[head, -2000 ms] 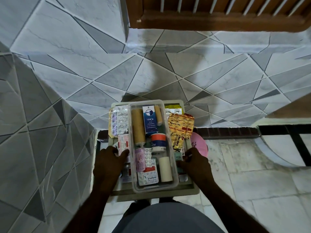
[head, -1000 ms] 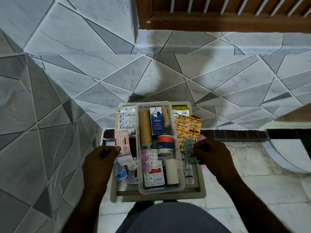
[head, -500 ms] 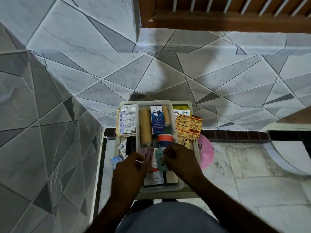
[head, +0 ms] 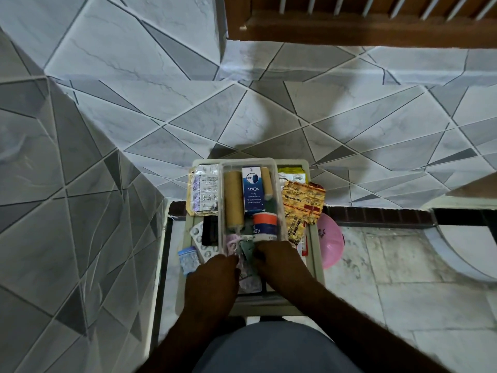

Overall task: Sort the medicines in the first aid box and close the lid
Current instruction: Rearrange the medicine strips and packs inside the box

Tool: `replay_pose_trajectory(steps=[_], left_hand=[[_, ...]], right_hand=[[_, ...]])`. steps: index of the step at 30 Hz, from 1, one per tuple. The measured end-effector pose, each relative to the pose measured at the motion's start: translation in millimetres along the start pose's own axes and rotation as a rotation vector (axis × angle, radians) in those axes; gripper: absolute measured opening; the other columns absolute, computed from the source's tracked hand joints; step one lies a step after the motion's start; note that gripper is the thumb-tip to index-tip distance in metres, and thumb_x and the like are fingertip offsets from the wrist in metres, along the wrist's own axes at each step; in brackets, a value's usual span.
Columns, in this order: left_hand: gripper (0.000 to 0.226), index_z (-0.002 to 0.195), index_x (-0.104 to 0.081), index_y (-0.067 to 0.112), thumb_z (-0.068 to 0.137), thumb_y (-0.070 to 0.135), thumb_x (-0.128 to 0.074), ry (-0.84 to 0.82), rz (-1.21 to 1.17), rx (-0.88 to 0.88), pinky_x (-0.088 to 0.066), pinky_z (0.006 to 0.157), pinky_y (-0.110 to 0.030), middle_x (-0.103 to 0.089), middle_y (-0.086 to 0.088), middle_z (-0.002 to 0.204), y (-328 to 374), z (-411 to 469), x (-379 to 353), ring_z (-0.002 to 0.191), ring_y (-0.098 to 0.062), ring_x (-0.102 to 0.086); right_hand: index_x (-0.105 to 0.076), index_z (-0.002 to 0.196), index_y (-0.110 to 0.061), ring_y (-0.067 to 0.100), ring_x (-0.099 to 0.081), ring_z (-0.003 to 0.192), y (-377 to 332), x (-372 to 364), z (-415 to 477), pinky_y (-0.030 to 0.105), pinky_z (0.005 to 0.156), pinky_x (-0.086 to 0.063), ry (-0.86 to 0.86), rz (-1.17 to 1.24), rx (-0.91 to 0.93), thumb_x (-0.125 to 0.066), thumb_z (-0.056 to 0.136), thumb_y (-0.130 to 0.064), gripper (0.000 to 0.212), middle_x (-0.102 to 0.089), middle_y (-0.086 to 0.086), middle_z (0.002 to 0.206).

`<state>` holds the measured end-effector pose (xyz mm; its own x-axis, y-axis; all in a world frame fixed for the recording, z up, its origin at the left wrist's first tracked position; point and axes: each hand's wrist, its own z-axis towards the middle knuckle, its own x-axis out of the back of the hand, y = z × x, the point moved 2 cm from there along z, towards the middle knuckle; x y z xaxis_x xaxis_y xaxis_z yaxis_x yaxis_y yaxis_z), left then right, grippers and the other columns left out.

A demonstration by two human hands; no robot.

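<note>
A clear plastic first aid box (head: 277, 181) stands on a pale stool (head: 313, 265). Inside lie a tan bandage roll (head: 233, 200), a blue syrup carton (head: 252, 188) and an orange-and-white adhesive tape roll (head: 265, 224). My left hand (head: 212, 281) and my right hand (head: 282, 262) meet over the box's near end. The left pinches a pink blister strip (head: 231, 244); the right pinches a small teal strip (head: 247, 249). Silver blister packs (head: 204, 189) lie left of the box, orange-yellow packs (head: 302, 203) right of it. The box's near contents are hidden by my hands.
More blister strips (head: 200, 239) and a blue sachet (head: 188, 259) lie on the stool's left side. A pink plastic bowl (head: 330, 240) sits on the floor to the right. Grey tiled walls rise close behind and to the left. My lap fills the bottom edge.
Both hands picked strips from the stool's two sides, then brought them together over the near end of the box. In the last half second they barely shifted.
</note>
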<state>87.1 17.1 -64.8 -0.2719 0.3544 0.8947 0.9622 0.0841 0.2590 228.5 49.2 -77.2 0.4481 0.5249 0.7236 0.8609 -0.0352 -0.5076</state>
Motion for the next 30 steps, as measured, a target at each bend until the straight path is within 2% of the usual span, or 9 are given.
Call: replay_pose_trajectory(steps=[5, 7, 9, 13, 14, 17, 20, 25, 30], left_hand=[[0.029, 0.121, -0.058, 0.031, 0.096, 0.037, -0.045, 0.022, -0.019, -0.039, -0.049, 0.078, -0.031, -0.065, 0.004, 0.115, 3.2, 4.6, 0.9, 0.101, -0.015, -0.064], [0.023, 0.112, -0.064, 0.031, 0.093, 0.038, -0.053, 0.162, -0.227, -0.024, -0.047, 0.069, -0.022, -0.070, 0.006, 0.100, -0.2, 6.6, 11.2, 0.084, -0.010, -0.064], [0.011, 0.097, -0.067, 0.028, 0.090, 0.032, -0.060, 0.307, -0.411, 0.000, -0.041, 0.061, -0.015, -0.069, 0.010, 0.084, -9.5, 7.9, 24.2, 0.067, -0.003, -0.060], [0.006, 0.091, -0.069, 0.024, 0.088, 0.028, -0.064, 0.424, -0.610, 0.156, -0.042, 0.066, -0.017, -0.068, 0.010, 0.081, -48.9, 20.5, 26.3, 0.071, 0.000, -0.061], [0.008, 0.092, -0.070, 0.022, 0.088, 0.027, -0.065, 0.415, -0.626, 0.204, -0.041, 0.068, -0.018, -0.069, 0.008, 0.083, -59.8, 24.4, 21.9, 0.074, -0.002, -0.062], [0.012, 0.094, -0.071, 0.018, 0.087, 0.026, -0.066, 0.342, -0.658, 0.338, -0.043, 0.073, -0.025, -0.071, 0.002, 0.088, -87.8, 30.2, 6.0, 0.085, -0.013, -0.065], [0.020, 0.100, -0.070, 0.016, 0.086, 0.029, -0.068, 0.273, -0.680, 0.435, -0.047, 0.073, -0.030, -0.071, -0.003, 0.095, -102.6, 28.9, -6.0, 0.089, -0.018, -0.065], [0.048, 0.116, -0.062, 0.016, 0.077, 0.041, -0.075, 0.203, -0.591, 0.505, -0.045, 0.075, -0.032, -0.062, -0.011, 0.111, -108.9, 21.4, -14.4, 0.097, -0.022, -0.059], [0.068, 0.128, -0.052, 0.015, 0.071, 0.037, -0.081, 0.136, -0.641, 0.530, -0.045, 0.076, -0.032, -0.059, -0.015, 0.119, -104.2, 17.5, -15.5, 0.103, -0.028, -0.059]], right_hand=[[-0.068, 0.111, -0.017, 0.020, -0.064, 0.107, -1.8, 14.7, -6.5, 0.032, 0.100, -0.046, 0.029, 0.042, 0.063, -0.058, 0.093, -0.023, 0.022, -0.069, 0.005, 0.117], [-0.069, 0.106, -0.018, 0.015, -0.069, 0.089, 3.1, 29.3, -11.4, 0.035, 0.088, -0.056, 0.129, 0.168, 0.046, -0.057, 0.093, -0.022, 0.018, -0.073, 0.003, 0.105], [-0.068, 0.098, -0.018, 0.008, -0.069, 0.070, 15.9, 46.1, -14.6, 0.025, 0.069, -0.060, 0.260, 0.307, -0.027, -0.059, 0.094, -0.020, 0.011, -0.072, -0.003, 0.089], [-0.065, 0.086, -0.020, 0.000, -0.066, 0.056, 56.7, 64.8, -9.2, 0.011, 0.052, -0.051, 0.441, 0.443, -0.232, -0.065, 0.091, -0.020, 0.005, -0.066, -0.010, 0.074], [-0.064, 0.083, -0.021, 0.000, -0.066, 0.055, 66.2, 64.0, -6.2, 0.012, 0.055, -0.052, 0.446, 0.446, -0.277, -0.066, 0.090, -0.022, 0.007, -0.067, -0.009, 0.073], [-0.065, 0.082, -0.019, 0.005, -0.068, 0.058, 82.6, 55.4, 1.0, 0.034, 0.075, -0.058, 0.427, 0.472, -0.389, -0.070, 0.086, -0.030, 0.013, -0.070, -0.007, 0.070], [-0.064, 0.087, -0.016, 0.004, -0.068, 0.057, 86.0, 46.2, 5.1, 0.033, 0.071, -0.059, 0.403, 0.525, -0.425, -0.073, 0.083, -0.032, 0.019, -0.070, -0.008, 0.074], [-0.057, 0.087, -0.027, 0.017, -0.069, 0.077, 85.6, 33.6, 12.5, 0.046, 0.072, -0.060, 0.420, 0.547, -0.418, -0.078, 0.073, -0.045, 0.031, -0.070, -0.005, 0.083], [-0.056, 0.092, -0.023, 0.020, -0.065, 0.085, 76.9, 35.2, 13.2, 0.048, 0.079, -0.056, 0.471, 0.538, -0.419, -0.081, 0.072, -0.038, 0.035, -0.065, -0.007, 0.084]])
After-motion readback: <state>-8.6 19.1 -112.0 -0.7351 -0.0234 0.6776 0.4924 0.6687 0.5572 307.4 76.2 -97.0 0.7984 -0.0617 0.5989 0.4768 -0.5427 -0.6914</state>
